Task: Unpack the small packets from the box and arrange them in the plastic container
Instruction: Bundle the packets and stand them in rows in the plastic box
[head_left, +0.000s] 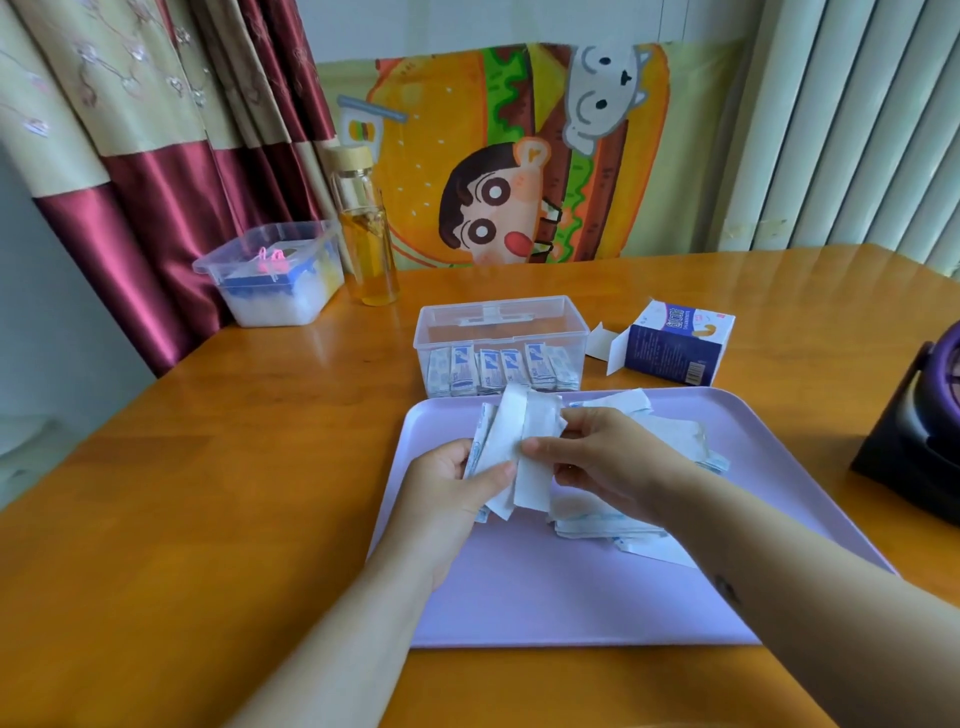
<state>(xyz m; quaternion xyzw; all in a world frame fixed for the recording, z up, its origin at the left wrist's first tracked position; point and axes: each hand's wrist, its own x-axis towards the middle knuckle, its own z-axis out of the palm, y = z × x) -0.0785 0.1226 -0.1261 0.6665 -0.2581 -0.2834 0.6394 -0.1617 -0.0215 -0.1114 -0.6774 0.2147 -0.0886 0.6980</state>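
Over a lilac tray, my left hand and my right hand together hold a bunch of small white packets, fanned and upright. More loose packets lie in a pile on the tray under my right hand. Just behind the tray stands the clear plastic container, with a row of packets standing on edge along its front wall. The small blue-and-white box sits to the container's right, its flap open.
A glass bottle with yellow liquid and a second clear tub with a lid stand at the table's back left. A dark purple-black object sits at the right edge. The wooden table extends to the left.
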